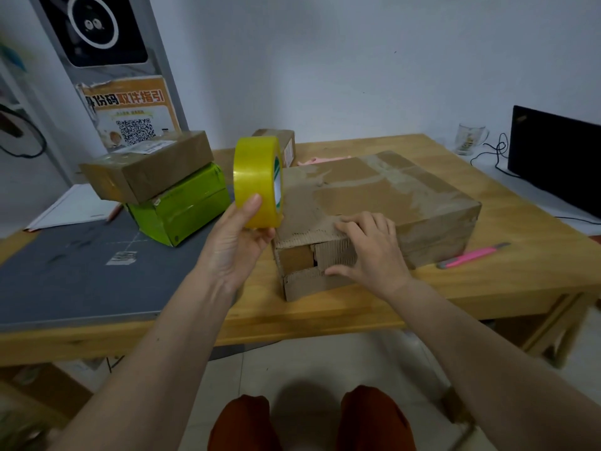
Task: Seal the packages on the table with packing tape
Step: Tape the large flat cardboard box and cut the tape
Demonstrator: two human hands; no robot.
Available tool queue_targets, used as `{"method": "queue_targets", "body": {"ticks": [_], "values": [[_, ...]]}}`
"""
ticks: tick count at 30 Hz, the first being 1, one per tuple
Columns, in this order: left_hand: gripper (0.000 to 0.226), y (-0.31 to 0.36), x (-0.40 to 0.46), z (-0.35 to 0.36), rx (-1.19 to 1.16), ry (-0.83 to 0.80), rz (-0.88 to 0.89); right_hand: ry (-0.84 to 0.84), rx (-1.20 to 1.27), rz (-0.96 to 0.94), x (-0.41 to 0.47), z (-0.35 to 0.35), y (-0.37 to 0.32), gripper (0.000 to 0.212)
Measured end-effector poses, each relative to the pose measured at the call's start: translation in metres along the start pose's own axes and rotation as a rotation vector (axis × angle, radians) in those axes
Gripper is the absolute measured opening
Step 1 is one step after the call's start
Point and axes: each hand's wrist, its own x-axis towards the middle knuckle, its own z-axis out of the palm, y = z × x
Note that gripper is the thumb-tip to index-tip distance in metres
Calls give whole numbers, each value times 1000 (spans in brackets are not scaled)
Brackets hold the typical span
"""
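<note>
Here your left hand (239,242) holds the roll of yellow packing tape (258,181) upright, thumb pressed on the outer band and the other fingers curled round its lower edge, so the fingers are clamped on the roll. The roll stands just left of the big cardboard box (377,206), close to its near left corner; whether it touches the box you cannot tell. Your right hand (369,247) lies on that box's torn near end, fingers (357,222) bent over the top edge and thumb stretched along the ripped flap below, holding the corrugated card down. The box rests on the wooden worktop (357,307), under your right fingers and running away to the right of them. To the left of your left fingers a brown taped parcel (146,166) sits on top of a green box (182,206), both standing on a grey cutting mat (81,275). Beyond the roll, farther from your fingers, a small brown carton (281,144) stands near the wall. Well to the right of your right fingers a pink utility knife (473,254) lies on the worktop, and farther off are a glass mug (468,138) and a dark monitor (559,157).
</note>
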Motion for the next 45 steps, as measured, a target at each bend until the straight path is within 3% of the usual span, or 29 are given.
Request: {"method": "queue_targets", "body": {"ticks": [7,15,20,25,31,34,37,39,43,45], "values": [[38,-2,-4,3,12,-13,16,81,-197,-119,-6,0,2,74],[47,-1,-3,3,58,-29,8,11,-214,-295,-3,-3,9,80],[48,-1,-5,0,66,-43,-1,23,-267,-286,4,-6,6,75],[35,-3,-6,-1,84,-76,-2,201,-223,-286,13,-9,1,42],[32,-2,-7,1,48,-54,-13,149,-197,-164,8,-10,-7,38],[36,0,-13,0,7,-79,-24,30,62,10,6,-18,-13,44],[54,2,-22,3,27,-198,-45,-57,718,320,17,-40,-26,67],[65,1,-30,9,59,-295,-83,-68,1101,453,30,-58,-33,71],[72,-3,-47,25,267,-412,-169,-57,1382,568,35,-78,-35,34],[81,-11,-54,30,298,-405,-209,-6,1410,652,23,-80,-34,32]]}}
